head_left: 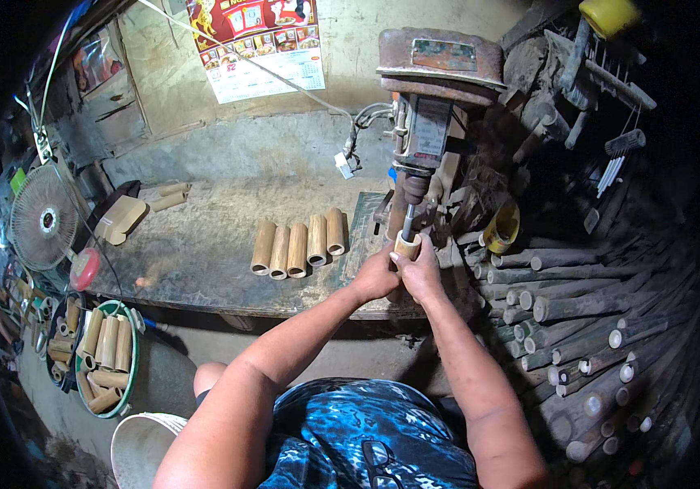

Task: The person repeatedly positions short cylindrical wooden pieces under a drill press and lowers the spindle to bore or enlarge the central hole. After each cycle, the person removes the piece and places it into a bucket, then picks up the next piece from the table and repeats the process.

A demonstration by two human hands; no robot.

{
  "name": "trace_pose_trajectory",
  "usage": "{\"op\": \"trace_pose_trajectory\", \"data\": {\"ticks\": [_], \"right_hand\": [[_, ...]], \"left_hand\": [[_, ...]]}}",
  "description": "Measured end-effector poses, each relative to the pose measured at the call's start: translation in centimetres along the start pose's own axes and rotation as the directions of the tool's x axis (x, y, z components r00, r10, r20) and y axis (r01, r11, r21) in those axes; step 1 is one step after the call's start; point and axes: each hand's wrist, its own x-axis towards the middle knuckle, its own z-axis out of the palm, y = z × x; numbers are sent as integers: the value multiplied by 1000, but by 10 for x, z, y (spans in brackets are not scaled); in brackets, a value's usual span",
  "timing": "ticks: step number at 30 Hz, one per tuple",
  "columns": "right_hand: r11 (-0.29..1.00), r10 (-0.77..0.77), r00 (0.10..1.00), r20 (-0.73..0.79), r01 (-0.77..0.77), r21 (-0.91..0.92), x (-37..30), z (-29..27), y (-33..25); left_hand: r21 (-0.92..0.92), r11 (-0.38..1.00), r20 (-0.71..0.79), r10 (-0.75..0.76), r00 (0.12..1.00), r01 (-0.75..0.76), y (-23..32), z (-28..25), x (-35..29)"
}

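Both my hands grip one short bamboo tube (406,245) under the drill press (431,114). My left hand (376,275) wraps its left side, and my right hand (423,273) closes round its right side, thumbs near the top rim. The drill bit (409,222) points down into the tube's open upper end; how deep it reaches is hidden. To the left, on the workbench (203,253), several cut bamboo tubes (296,247) lie side by side in a row.
Tall stacks of bamboo poles (578,301) fill the right side. At left are a fan (44,216), a green-rimmed basket (132,387) with bamboo pieces and a white bucket (142,444). A cable with a white plug (344,165) hangs beside the press. A calendar (260,57) is on the wall.
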Motion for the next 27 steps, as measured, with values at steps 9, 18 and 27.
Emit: {"op": "trace_pose_trajectory", "data": {"ticks": [9, 18, 27], "right_hand": [[990, -97, 995, 13, 98, -104, -3, -4, -39], [987, -87, 996, 21, 89, -134, 5, -1, -56], [980, -109, 994, 15, 110, -165, 14, 0, -50]], "left_hand": [[-110, 993, -60, 42, 997, -49, 9, -12, -1], [-98, 985, -136, 131, 982, -145, 8, -19, 6], [-78, 978, -169, 177, 970, -192, 5, -18, 17]]}}
